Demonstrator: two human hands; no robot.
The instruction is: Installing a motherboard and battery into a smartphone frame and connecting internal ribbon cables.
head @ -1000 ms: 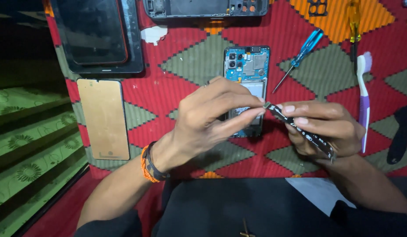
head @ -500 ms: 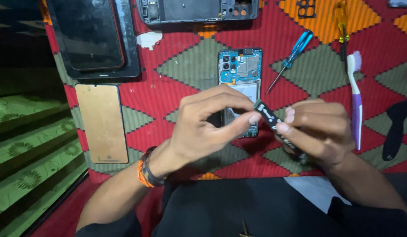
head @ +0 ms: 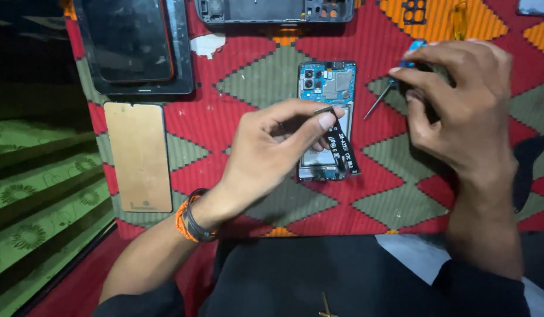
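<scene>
Flex cable [head: 344, 147], thin and floppy, pinched at its top end in my left hand [head: 272, 152]; right hand [head: 453, 100] closing on screwdriver [head: 395, 82].

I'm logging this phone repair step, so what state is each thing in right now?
Opened phone: back off, circuit board exposed, lying flat.
Black flex strip: pinched in left hand, hanging over the phone.
Blue-handled screwdriver: on the cloth, right hand closing on its handle.
Gold panel: lying flat, untouched.
</scene>
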